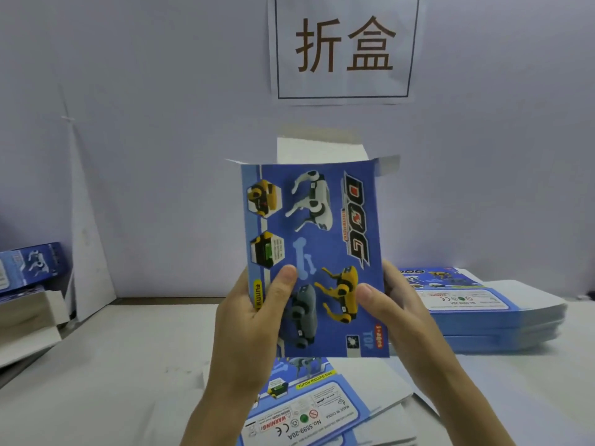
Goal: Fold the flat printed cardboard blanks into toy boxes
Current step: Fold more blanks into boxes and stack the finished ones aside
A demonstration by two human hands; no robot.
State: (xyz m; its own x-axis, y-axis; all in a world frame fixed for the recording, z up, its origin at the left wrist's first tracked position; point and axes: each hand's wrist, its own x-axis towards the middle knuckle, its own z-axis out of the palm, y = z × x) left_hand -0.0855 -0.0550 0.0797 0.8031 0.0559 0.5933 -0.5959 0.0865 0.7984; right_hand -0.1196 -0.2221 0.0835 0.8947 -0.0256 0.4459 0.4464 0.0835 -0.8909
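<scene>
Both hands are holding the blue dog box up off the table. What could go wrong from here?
The left hand and right hand grip only the lower part of the box, thumbs pressing its printed face; that might dent or crease the panel. The white top flaps stand open, so the shape may collapse flat if the grip slackens.

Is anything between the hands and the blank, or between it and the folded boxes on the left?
Nothing visible. The left hand and right hand grip the blank directly, thumbs on its printed face. It is held above the table, and nothing shows between it and the folded boxes at the left.
</scene>
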